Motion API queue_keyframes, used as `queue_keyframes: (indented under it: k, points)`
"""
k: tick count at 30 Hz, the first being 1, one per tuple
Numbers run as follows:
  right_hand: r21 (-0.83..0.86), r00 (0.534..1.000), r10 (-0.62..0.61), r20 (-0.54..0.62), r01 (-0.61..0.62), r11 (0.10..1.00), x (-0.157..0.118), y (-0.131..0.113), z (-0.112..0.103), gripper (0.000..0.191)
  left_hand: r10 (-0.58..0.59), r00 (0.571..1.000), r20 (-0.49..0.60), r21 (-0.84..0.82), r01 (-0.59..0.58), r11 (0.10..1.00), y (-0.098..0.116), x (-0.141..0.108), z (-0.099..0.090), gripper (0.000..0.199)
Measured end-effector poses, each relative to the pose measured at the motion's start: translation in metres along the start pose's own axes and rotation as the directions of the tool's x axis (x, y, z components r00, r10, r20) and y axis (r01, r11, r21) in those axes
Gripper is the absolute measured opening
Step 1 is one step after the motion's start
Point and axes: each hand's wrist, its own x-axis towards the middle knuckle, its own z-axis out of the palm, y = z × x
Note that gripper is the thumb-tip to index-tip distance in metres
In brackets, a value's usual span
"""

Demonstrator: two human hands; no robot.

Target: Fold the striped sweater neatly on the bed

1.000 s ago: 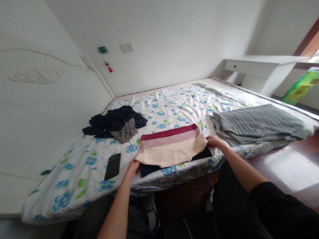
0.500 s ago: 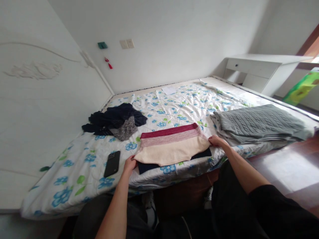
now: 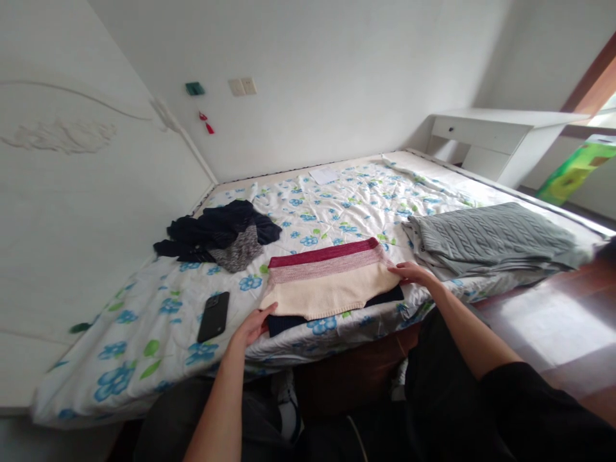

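Note:
A folded knit sweater (image 3: 327, 282), cream with pink and dark red bands, lies flat near the bed's front edge. Navy fabric shows from beneath it at both lower corners. My left hand (image 3: 253, 326) grips the sweater's left corner, thumb on top and the other fingers partly hidden below. At the opposite side, my right hand (image 3: 414, 273) holds the sweater's right edge between thumb and fingers. A black phone (image 3: 213, 317) lies on the sheet to the left of my left hand.
Dark rumpled clothes (image 3: 216, 231) are heaped at the left of the floral bed sheet (image 3: 337, 212). Folded grey cable-knit clothing (image 3: 495, 237) lies at the right. White paper (image 3: 324, 176) rests near the wall, and a white desk (image 3: 495, 138) stands beyond the bed.
My left hand's thumb has come further onto the sweater's left corner. My right hand has shifted inward a little at the right edge, and both sweater ends are drawn in slightly.

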Motion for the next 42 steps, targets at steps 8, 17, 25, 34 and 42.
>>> queue_keyframes:
  k: [8, 17, 25, 34, 42]
  points:
    - [-0.038, 0.994, 0.112, -0.02, -0.112, 0.993, -0.002, 0.002, -0.001, 0.039, 0.031, 0.992, -0.121, 0.026, -0.028, 0.999, 0.002, 0.001, -0.006, 0.04]
    - [-0.172, 0.987, 0.075, -0.142, -0.099, 0.98, 0.012, 0.004, 0.004, 0.052, 0.396, 0.874, -0.282, 0.592, -0.166, 0.788, 0.027, -0.007, -0.01, 0.06]
    - [-0.546, 0.909, -0.255, -0.329, 0.037, 0.837, 0.014, -0.005, 0.022, 0.06, 0.66, 0.703, 0.265, 0.613, -0.651, 0.448, 0.03, -0.017, 0.03, 0.032]
    - [-0.682, 0.754, -0.657, 0.028, 0.495, 0.539, 0.007, -0.033, 0.124, 0.073, 0.358, 0.726, 0.587, 0.635, -0.687, 0.352, 0.017, 0.023, 0.101, 0.04]
    - [-0.719, 0.755, -0.572, 0.32, 0.587, 0.373, -0.003, -0.033, 0.165, 0.059, 0.119, 0.747, 0.655, 0.656, -0.639, 0.401, 0.03, 0.038, 0.081, 0.03]
